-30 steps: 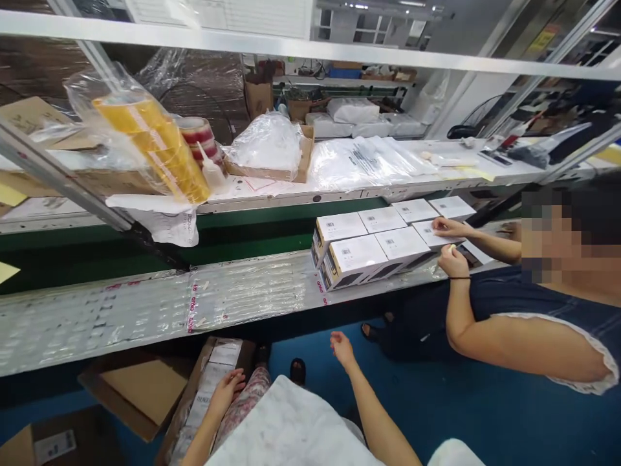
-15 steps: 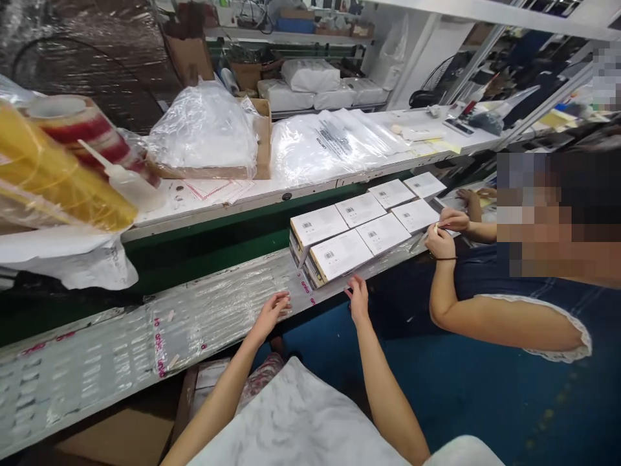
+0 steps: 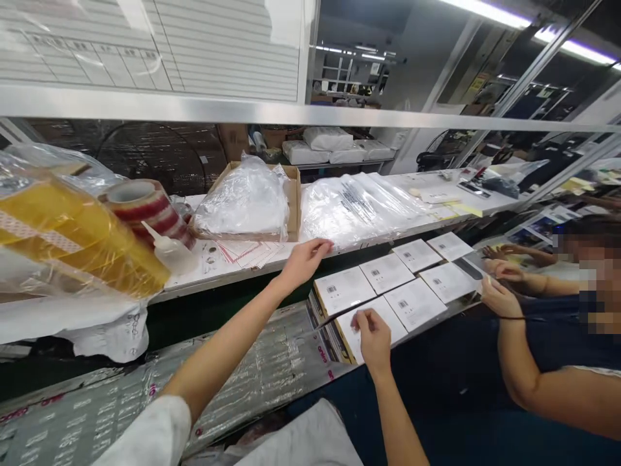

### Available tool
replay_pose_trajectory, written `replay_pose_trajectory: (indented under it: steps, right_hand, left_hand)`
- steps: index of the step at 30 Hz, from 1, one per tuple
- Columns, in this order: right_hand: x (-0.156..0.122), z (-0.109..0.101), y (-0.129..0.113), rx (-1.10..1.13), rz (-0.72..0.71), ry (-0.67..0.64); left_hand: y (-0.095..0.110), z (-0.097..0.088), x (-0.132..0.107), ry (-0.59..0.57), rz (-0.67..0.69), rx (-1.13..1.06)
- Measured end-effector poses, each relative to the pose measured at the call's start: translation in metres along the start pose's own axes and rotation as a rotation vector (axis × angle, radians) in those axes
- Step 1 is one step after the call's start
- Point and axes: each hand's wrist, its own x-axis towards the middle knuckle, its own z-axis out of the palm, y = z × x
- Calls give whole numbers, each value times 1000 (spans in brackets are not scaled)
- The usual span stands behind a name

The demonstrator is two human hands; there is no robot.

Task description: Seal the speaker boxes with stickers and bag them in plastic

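Observation:
My left hand (image 3: pixel 306 260) reaches over the white shelf, its fingers stretched out and holding nothing that shows. Its fingertips are at the front edge of a stack of clear plastic bags (image 3: pixel 352 204) with dark print; whether they touch it I cannot tell. My right hand (image 3: pixel 374 333) has its fingers curled in, with nothing visible in them. It is over the nearest white box (image 3: pixel 395 314) of two rows of boxes with barcodes on top. These boxes stand on the plastic-covered conveyor (image 3: pixel 252 362).
A co-worker's hands (image 3: pixel 502 291) are at the far end of the boxes. On the shelf (image 3: pixel 204 275) lie a cardboard tray (image 3: pixel 294 207) of plastic bags, tape rolls (image 3: pixel 140 207) and a white squeeze bottle (image 3: pixel 174 255). A metal bar (image 3: pixel 291 115) crosses above.
My left hand has risen from the conveyor to the shelf by the plastic bags. My right hand has moved from beside the boxes to above the nearest one, its fingers curling. The view has tilted up.

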Motion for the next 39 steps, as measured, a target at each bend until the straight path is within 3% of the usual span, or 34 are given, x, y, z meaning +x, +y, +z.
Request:
replay_pose_trajectory:
  steps: [2, 4, 7, 10, 13, 17, 20, 25, 28, 30, 32, 34, 37, 39]
  right_hand:
    - [44, 12, -12, 24, -55, -39]
    - [83, 20, -20, 22, -115, -61]
    - [140, 15, -28, -3, -218, -64]
    - [205, -1, -40, -86, -278, -73]
    - [271, -9, -48, -293, -343, -204]
    - [330, 9, -47, -572, -419, -503]
    - [348, 26, -42, -586, -488, -556]
    - [363, 23, -50, -512, -522, -333]
    - [353, 14, -60, -304, -548, -189]
    - [333, 8, -65, -112, -518, -173]
    - [303, 1, -68, 52, -412, -180]
    - [268, -7, -67, 175, -307, -157]
    - [213, -20, -54, 285, -270, -123]
    - [180, -34, -39, 293, -219, -189]
  left_hand:
    - [-12, 16, 54, -51, 16, 265]
    - [-28, 29, 90, -113, -46, 554]
    - [-42, 37, 111, -205, -51, 773]
    - [-43, 32, 105, -219, 38, 780]
    - [-43, 23, 91, -145, 117, 776]
    - [-48, 12, 69, -154, 203, 722]
    - [-48, 11, 51, -79, 111, 697]
    - [-37, 28, 36, 317, -87, 586]
    - [-30, 39, 48, 512, -290, 348]
    - [-25, 41, 63, 592, -409, 182]
    - [-18, 39, 78, 584, -484, 94]
    - [-9, 35, 88, 497, -558, 53]
    - [6, 31, 84, 208, -659, -68]
    - [14, 29, 68, 85, -618, -150]
